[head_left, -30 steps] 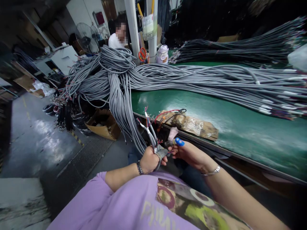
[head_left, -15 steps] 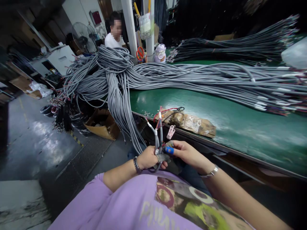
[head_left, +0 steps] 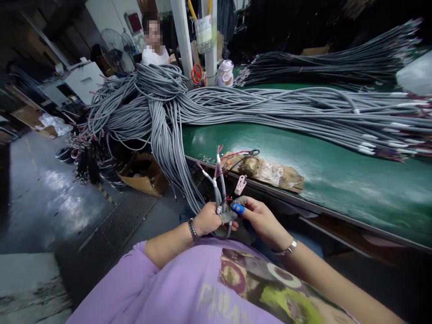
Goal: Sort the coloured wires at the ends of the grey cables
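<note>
The left hand (head_left: pixel 208 219) is closed in a fist around a small bunch of grey sheathed cables (head_left: pixel 220 191), whose ends stand up out of the grip with white sleeves and thin stripped cores of red, blue and green fanning out at the tips. This bunch sits just in front of the purple printed shirt (head_left: pixel 189 288), below the near edge of the green worktop (head_left: pixel 303 153). The right hand (head_left: pixel 261 217) is curled and touches the same bunch from the other side, its fingertips pinched at the cables just above the left fist; one finger wears a blue fingertip cover (head_left: pixel 238 208) (another fingertip seems wrapped in grey tape, though it is too small to be sure). Each wrist carries a bracelet.

Just beyond the hands, a pale pink plastic clip (head_left: pixel 240 184) hangs at the worktop edge, beside a worn brown taped cardboard pad (head_left: pixel 270 173) with red and black wires lying on it. A great heap of long grey cables (head_left: pixel 270 108) stretches across the worktop and spills over its left end toward an open cardboard box (head_left: pixel 143 173) on the floor. Farther back, a second dark cable bundle (head_left: pixel 324 65) lies well apart, near a white post (head_left: pixel 180 36) and orange-handled scissors (head_left: pixel 197 73). Another person in a white shirt (head_left: pixel 153 54) sits behind the heap.
</note>
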{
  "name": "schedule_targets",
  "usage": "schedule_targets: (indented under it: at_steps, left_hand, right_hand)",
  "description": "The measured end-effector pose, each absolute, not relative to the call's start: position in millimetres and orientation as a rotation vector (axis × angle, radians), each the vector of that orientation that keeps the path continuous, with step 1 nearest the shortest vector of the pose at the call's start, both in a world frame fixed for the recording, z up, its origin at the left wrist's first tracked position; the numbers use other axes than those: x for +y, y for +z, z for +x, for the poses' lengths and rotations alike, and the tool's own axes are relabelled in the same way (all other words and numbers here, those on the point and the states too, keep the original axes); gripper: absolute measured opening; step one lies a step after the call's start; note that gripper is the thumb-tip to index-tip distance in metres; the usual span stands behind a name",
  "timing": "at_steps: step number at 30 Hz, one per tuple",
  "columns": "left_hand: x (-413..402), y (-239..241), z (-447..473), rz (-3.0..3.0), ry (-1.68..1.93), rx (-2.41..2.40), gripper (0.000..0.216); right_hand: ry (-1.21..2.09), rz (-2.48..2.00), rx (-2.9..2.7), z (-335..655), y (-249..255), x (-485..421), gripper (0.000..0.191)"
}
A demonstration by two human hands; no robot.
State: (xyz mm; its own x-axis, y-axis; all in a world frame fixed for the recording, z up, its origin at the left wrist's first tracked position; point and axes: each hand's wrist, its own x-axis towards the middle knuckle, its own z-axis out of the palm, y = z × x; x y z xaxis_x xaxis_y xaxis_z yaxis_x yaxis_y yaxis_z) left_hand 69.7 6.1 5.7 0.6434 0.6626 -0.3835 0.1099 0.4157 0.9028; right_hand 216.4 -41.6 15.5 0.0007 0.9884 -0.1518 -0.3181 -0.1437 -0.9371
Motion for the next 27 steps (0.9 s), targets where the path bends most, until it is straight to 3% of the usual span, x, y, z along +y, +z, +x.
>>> schedule_targets:
  at_steps: [9, 27]
  left_hand:
    - [0, 3, 71, 0.953, 0.673, 0.929, 0.057]
    - [3, -10, 76, 0.856, 0.81, 0.974, 0.047]
  right_hand:
    - [1.203, -1.295, -0.987, 225, 3, -30, 0.034]
    - [1.195, -1.241, -1.144, 223, 6, -46, 0.032]
